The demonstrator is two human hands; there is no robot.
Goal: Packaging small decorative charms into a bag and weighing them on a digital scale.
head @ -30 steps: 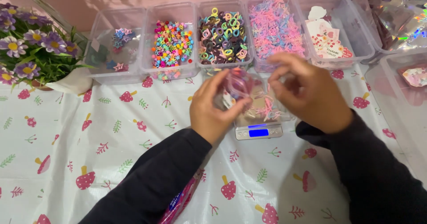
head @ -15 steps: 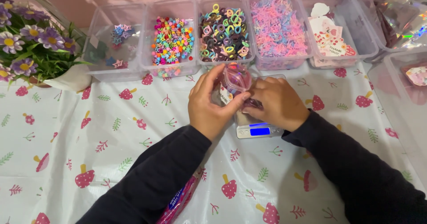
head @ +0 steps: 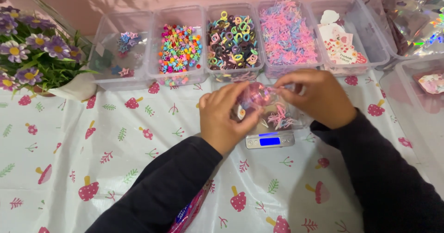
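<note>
While dark sleeves fill the near edge of the view, a small digital scale (head: 270, 140) with a lit blue display sits on the mushroom-print tablecloth (head: 92, 168) just in front of both hands. Over it, the left hand (head: 226, 117) curls its fingers around a pink, shiny bag (head: 256, 95), gripping it from the side. Meeting it from the other side, the right hand (head: 319, 96) pinches the bag's top edge between thumb and fingers. Pale pink clips (head: 280, 117) show through clear wrapping beneath the bag. Farther back stands a row of clear bins (head: 233, 41) holding coloured clips and hair ties, with purple flowers (head: 32, 52) at the far left.
</note>
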